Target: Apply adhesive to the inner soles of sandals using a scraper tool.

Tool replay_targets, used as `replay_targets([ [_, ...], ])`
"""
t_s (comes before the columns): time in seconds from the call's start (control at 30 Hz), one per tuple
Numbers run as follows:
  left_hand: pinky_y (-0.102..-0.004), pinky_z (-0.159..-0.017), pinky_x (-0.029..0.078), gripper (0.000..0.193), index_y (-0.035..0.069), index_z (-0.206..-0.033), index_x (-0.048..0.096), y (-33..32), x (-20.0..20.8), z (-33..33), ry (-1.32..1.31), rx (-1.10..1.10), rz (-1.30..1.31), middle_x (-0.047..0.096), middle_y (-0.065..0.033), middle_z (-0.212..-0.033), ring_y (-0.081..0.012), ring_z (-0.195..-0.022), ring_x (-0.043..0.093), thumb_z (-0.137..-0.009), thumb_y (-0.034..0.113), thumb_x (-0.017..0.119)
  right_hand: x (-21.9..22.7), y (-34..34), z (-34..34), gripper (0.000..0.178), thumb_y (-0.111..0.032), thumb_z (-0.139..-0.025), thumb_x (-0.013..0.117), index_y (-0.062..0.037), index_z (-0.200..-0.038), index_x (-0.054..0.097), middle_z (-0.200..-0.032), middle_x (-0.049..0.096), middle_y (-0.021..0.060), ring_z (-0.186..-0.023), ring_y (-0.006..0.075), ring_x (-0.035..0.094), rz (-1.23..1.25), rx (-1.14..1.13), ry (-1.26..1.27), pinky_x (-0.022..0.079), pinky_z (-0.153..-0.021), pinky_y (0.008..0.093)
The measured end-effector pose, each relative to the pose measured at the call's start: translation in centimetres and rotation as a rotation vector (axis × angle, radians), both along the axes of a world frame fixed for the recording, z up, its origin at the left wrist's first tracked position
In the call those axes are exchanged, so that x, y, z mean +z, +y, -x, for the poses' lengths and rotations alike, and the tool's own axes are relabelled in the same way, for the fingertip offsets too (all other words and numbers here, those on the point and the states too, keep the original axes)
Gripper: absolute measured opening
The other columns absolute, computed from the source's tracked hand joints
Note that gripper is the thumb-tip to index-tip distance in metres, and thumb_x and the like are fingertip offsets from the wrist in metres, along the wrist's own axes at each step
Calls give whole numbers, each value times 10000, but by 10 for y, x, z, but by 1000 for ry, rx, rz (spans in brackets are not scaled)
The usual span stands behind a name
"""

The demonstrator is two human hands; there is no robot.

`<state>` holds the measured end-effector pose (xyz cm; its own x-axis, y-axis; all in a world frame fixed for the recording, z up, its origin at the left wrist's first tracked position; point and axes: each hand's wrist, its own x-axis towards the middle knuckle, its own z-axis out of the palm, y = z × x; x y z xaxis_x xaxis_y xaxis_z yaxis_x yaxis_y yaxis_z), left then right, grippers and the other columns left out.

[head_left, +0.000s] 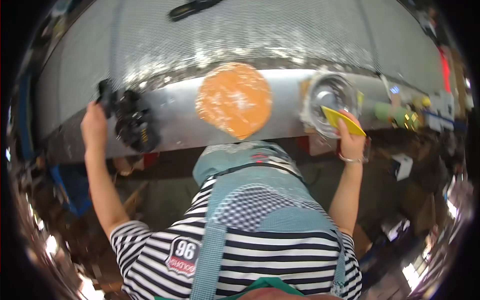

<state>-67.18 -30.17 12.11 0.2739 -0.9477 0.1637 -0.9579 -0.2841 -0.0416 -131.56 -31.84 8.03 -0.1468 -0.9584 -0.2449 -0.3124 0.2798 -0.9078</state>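
Observation:
At the left, my left hand (94, 125) is closed on the end of a slim black piece (105, 95) that looks like a shoe part; its exact kind is blurred. Right beside it lies a bunch of glossy black pieces (136, 122), perhaps strappy sandals. On the other side, my right hand (353, 137) pinches a flat yellow piece (342, 120), like a card or scraper. This piece overlaps the near side of a clear round bowl (320, 100), whose contents I cannot make out. Midway between my hands, an orange, rounded sheet-like thing (235, 97) with a shiny, wrinkled surface lies on the metal ledge.
A grey mesh conveyor belt (250, 30) runs beyond the smooth metal ledge (180, 120). Another black shoe-like piece (192, 8) lies far up the belt. A pale green roll (387, 112) and a white box (440, 117) stand at the right.

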Motion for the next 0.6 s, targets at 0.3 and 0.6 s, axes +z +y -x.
replay_targets([
  [0.3, -428, -567, 550, 150, 22, -847, 561, -28, -30, 310, 121, -363, -583, 668, -183, -733, -313, -696, 688, -849, 147, 479, -46, 18, 21, 227, -132, -895, 610, -24, -1093, 630, -921, 671, 56, -723, 131, 634, 152, 46, 138, 494, -620, 238],
  [0.6, -511, -632, 439, 186, -41, -932, 467, -44, -167, 368, 986, -491, -393, 566, -304, -740, -491, -716, 557, -947, 139, 421, -86, 4, 53, 206, -145, -878, 611, -75, -1070, 637, -854, 671, 78, -691, 225, 647, 59, 164, 296, 506, -590, 328],
])
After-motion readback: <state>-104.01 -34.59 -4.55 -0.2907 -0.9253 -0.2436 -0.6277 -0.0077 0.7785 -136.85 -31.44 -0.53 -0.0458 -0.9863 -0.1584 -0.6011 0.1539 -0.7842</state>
